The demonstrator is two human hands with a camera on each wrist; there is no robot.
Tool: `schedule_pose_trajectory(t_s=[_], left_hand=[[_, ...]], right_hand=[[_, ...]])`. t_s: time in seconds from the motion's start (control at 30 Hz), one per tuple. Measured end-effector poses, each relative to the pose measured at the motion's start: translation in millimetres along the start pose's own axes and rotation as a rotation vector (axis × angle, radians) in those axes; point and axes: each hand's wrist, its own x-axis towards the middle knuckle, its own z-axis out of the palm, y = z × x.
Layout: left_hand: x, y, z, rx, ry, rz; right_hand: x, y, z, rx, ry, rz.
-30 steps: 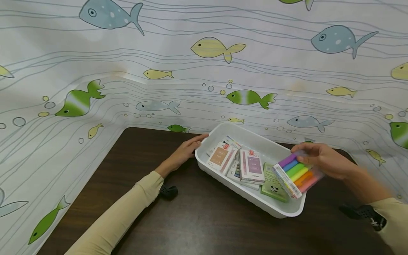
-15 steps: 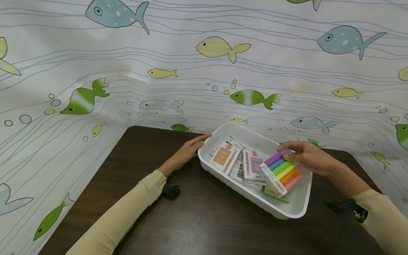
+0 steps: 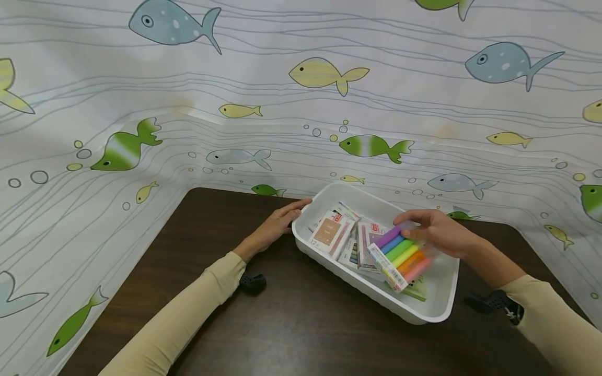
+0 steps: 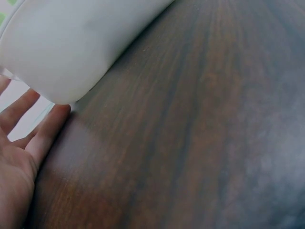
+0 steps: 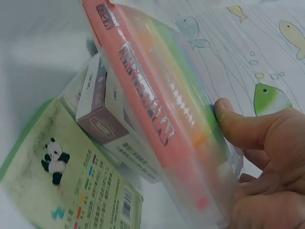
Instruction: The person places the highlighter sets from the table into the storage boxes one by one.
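My right hand [image 3: 444,232] pinches a clear pack of highlighters [image 3: 400,257] by its far right end, holding it tilted above the white plastic basket [image 3: 451,297]. In the right wrist view the thumb presses the side of the highlighter pack [image 5: 157,95]. My left hand [image 3: 275,225] rests with straight fingers against the basket's left end; in the left wrist view its fingers touch the basket wall [image 4: 62,52]. Under the pack lie a green box with a panda [image 5: 62,171] and a purple-labelled box [image 5: 102,102], partly covered. A brown-labelled box [image 3: 327,231] lies farther left.
The basket stands on a dark wooden table [image 3: 282,324] close to the back wall. A fish-patterned white sheet [image 3: 263,130] covers the walls behind and to the left. Another flat box [image 3: 350,253] of coloured sticks lies between the labelled boxes.
My right hand has carried the highlighter pack leftward, from the basket's right edge to over the purple-labelled box and the green box. The left hand stays at the basket's end.
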Motion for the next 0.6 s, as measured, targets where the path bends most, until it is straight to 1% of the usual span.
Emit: schedule_pose_trajectory(t_s=[0.17, 0.27, 0.37, 0.5, 0.6], left_hand=[[0.4, 0.3, 1.6, 0.01, -0.004, -0.002], [0.4, 0.6, 1.7, 0.014, -0.005, -0.003], [0.0, 0.4, 1.1, 0.011, 0.002, -0.004], [-0.5, 0.0, 0.5, 0.01, 0.003, -0.002], [-0.6, 0.6, 0.5, 0.009, 0.0, -0.002]], right_hand=[[2.9, -6, 12, -0.012, 0.057, 0.019], [2.9, -10, 18, -0.051, 0.094, 0.031], [2.9, -15, 22, -0.094, 0.12, 0.024], [3.0, -17, 23, -0.114, 0.126, 0.014], [1.6, -15, 23, -0.146, 0.114, 0.006]])
